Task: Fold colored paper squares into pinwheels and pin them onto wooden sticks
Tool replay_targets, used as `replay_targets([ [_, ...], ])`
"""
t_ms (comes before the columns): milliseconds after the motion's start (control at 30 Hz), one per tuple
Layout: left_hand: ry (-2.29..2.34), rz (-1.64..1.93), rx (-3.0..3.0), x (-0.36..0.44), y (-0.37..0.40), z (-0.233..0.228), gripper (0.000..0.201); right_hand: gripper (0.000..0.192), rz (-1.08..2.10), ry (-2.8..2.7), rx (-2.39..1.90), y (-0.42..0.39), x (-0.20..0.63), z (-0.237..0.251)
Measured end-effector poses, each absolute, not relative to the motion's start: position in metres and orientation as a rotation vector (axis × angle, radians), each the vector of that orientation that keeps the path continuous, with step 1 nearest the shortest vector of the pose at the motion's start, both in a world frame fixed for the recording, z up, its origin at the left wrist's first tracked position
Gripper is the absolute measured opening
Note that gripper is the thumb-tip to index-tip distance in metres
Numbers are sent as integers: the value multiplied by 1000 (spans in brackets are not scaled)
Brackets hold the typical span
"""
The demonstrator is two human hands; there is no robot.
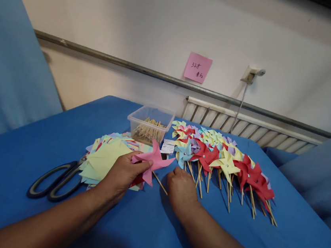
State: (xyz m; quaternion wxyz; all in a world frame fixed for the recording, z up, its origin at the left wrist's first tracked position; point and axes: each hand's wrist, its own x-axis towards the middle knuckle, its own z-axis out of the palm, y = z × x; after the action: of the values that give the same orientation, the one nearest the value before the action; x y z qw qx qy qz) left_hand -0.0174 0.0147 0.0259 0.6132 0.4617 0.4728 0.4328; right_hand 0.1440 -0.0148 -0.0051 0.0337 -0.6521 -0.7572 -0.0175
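Left hand (122,173): bare; no glove, ring or watch visible.
Right hand (181,188): bare; no glove or ring visible, knuckles uppermost.
Left forearm (52,222): uncovered from wrist to the near edge of view; no sleeve, band or strap.
Right forearm (217,245): uncovered likewise; no sleeve or bracelet.
Fingernails: short where visible on the left hand; otherwise too small to tell.

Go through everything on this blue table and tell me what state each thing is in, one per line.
Pink paper pinwheel: folded, on a wooden stick, held in the left hand.
Right hand: fist down on the blue cloth, by the stick's end.
Black-handled scissors: lying flat, apparently closed.
Clear plastic box: lidless, holding wooden sticks.
Stack of coloured paper squares: flat, unfolded.
Finished pinwheels: lying in a row.
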Motion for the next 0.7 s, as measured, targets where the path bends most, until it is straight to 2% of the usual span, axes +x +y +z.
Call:
replay_targets([
  [333, 1125, 1010, 1113, -17, 13, 26, 28, 24, 42, -2309, -1945, -9, 147, -10],
  [700, 1175, 1070, 1222, -18, 15, 24, 24, 18, 8, -2242, -1927, -6, 152, -22],
])
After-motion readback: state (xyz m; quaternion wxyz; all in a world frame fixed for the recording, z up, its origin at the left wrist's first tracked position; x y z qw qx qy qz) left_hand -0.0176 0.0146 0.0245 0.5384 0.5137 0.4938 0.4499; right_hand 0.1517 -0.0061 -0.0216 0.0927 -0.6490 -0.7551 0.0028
